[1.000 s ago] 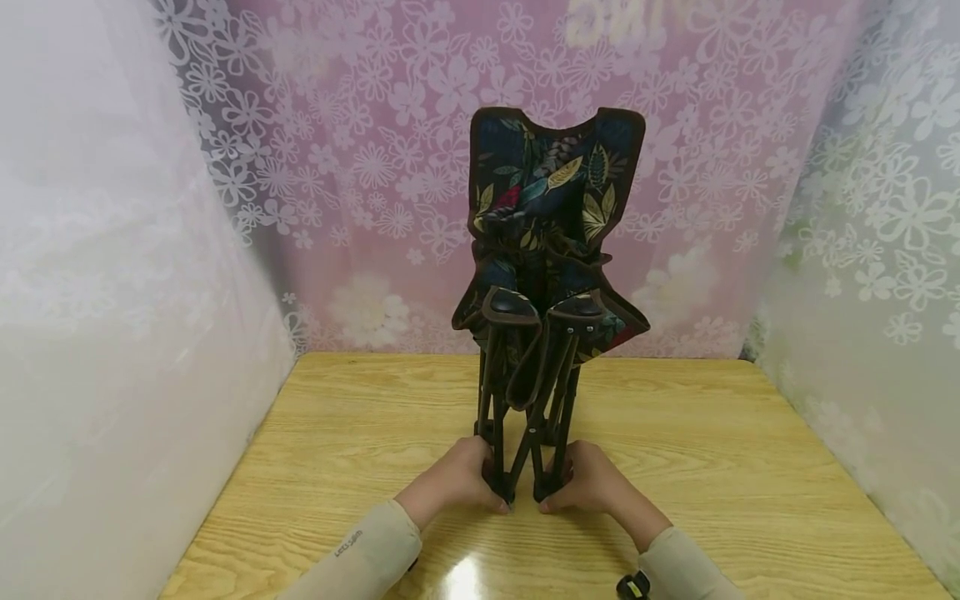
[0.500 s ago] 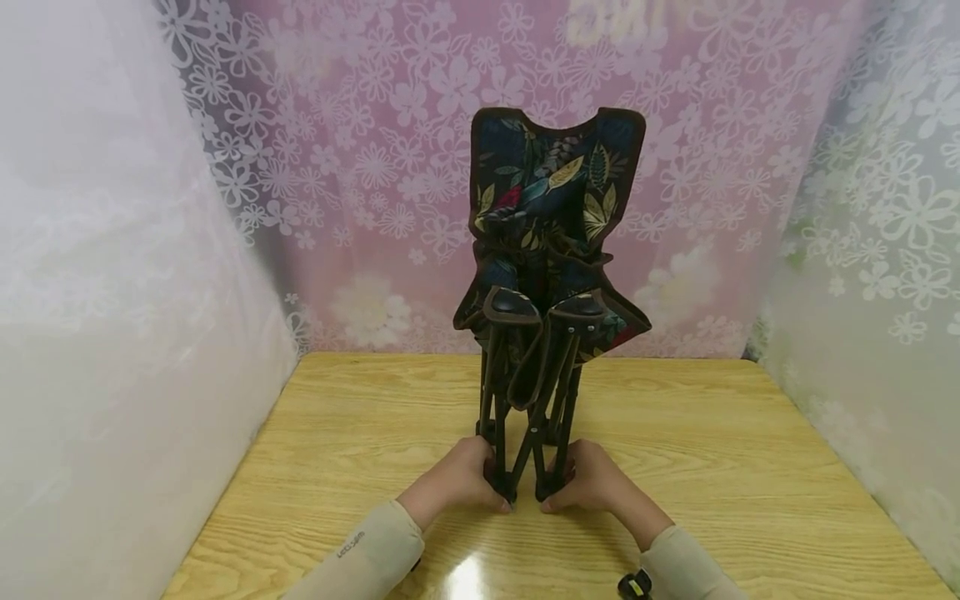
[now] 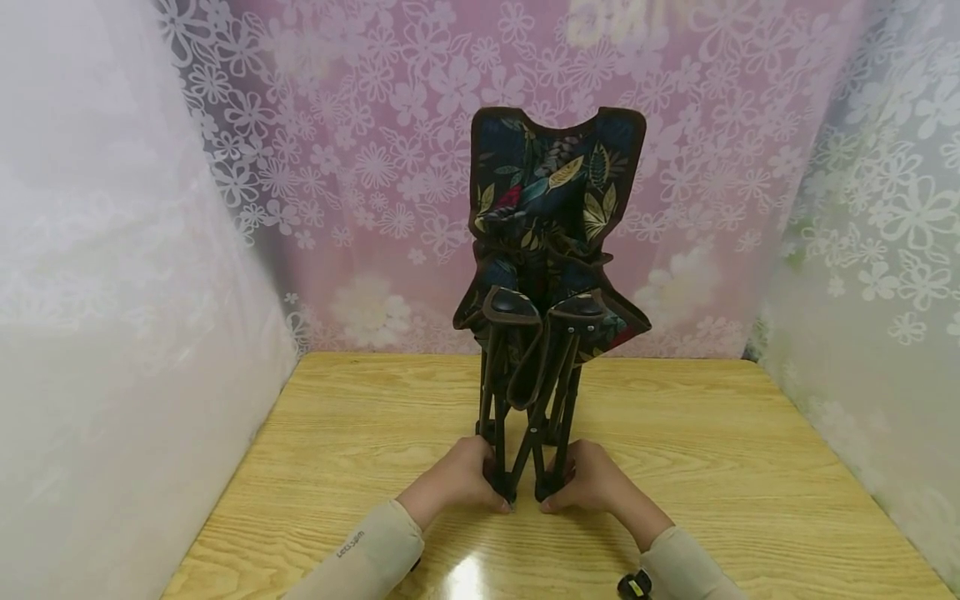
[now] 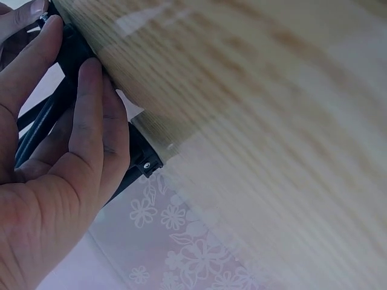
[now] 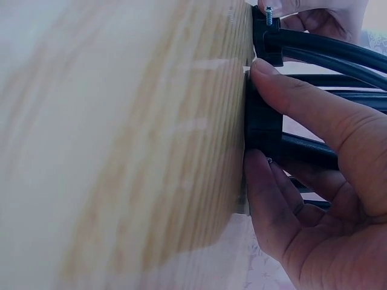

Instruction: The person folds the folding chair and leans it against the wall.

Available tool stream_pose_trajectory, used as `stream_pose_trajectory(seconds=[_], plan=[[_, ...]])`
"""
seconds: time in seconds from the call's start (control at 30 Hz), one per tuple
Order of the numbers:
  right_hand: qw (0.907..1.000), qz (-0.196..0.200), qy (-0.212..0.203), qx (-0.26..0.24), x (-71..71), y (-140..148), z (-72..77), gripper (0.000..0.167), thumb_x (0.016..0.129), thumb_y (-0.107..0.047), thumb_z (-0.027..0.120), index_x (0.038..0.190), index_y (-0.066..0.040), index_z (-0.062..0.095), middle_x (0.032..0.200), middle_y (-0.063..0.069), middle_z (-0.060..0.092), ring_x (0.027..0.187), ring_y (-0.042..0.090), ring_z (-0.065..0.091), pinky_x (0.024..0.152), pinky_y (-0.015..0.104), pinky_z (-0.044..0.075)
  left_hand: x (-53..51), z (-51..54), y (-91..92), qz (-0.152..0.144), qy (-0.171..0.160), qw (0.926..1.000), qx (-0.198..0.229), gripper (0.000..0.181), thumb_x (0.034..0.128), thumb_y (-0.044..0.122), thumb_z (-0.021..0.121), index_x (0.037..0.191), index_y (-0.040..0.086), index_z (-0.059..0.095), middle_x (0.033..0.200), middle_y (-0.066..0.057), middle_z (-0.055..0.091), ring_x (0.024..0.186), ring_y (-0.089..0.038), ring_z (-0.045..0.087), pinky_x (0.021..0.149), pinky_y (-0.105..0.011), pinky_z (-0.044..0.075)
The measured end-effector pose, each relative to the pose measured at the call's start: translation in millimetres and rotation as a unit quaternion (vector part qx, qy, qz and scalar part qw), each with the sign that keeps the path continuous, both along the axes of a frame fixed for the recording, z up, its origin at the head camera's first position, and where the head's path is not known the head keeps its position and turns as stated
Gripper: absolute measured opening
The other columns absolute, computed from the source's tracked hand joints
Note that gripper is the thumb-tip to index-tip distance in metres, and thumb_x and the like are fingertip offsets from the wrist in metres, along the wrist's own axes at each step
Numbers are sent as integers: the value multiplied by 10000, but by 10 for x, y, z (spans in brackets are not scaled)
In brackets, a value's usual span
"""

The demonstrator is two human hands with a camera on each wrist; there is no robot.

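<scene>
A small folding chair (image 3: 558, 175) with dark leaf-print fabric and black tube legs stands upright, mostly folded, on the wooden table. My left hand (image 3: 459, 475) grips the foot of its near left leg, thumb in front and fingers around the far side. Opposite it, my right hand (image 3: 596, 477) holds the near right foot the same way. In the right wrist view, thumb and fingers pinch the black plastic foot (image 5: 263, 118) against the tabletop. A small screw (image 5: 269, 15) shows at the other foot. The left wrist view has curled fingers around a black foot (image 4: 75, 51).
The wood-grain table (image 3: 360, 417) ends at a back edge just behind the chair. A pink floral curtain (image 3: 360, 208) hangs behind, with pale sheets at the left and right sides. A black strap piece (image 3: 634, 585) hangs by the right sleeve.
</scene>
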State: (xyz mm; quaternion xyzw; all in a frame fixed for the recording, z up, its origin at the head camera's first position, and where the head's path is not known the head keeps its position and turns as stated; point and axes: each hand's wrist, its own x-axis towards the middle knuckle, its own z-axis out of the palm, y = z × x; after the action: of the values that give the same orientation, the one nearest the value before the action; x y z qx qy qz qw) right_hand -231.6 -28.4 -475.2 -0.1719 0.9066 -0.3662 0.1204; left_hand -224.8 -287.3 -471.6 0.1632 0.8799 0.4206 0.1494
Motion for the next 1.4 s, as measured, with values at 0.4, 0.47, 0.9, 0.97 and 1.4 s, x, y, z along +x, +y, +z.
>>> stream_pose_trajectory(seconds=[0.4,0.47,0.9,0.97,1.4], plan=[[10000,-53,-42,-27,-2,2,-11,464,624,-197,1047,957,-16,781,802,55,739,703,175,659,619,336,565,-29,-34,11,8,33,9999,-135,452,639,188,1046,935,17,751,879,-36,715,782,-134,645,714,-318,585],[10000,-71,-42,-15,-2,1,-7,464,623,-202,1048,954,-19,780,800,56,733,695,177,651,609,334,558,-30,-28,12,16,34,9999,-137,447,639,187,1045,930,18,750,876,-38,712,777,-136,641,707,-317,582],[9999,-70,-108,-12,-7,5,-2,454,630,-200,1045,956,-31,778,789,45,732,691,178,650,607,336,557,-26,-17,13,-23,54,9999,-98,434,638,175,1041,916,15,748,856,-36,715,756,-126,633,692,-301,573],[9999,-58,-107,-16,-8,3,-1,448,630,-200,1044,951,-33,779,784,44,732,686,180,652,604,339,558,-27,-13,13,-11,30,10000,-93,438,642,175,1040,924,14,746,865,-37,715,764,-131,639,699,-308,578],[9999,-106,-89,11,-12,-14,10,447,634,-192,1042,947,-20,773,784,45,736,691,176,653,612,334,558,-23,-10,12,48,-3,10000,-68,444,654,173,1033,942,12,736,885,-42,712,787,-145,650,726,-327,592]])
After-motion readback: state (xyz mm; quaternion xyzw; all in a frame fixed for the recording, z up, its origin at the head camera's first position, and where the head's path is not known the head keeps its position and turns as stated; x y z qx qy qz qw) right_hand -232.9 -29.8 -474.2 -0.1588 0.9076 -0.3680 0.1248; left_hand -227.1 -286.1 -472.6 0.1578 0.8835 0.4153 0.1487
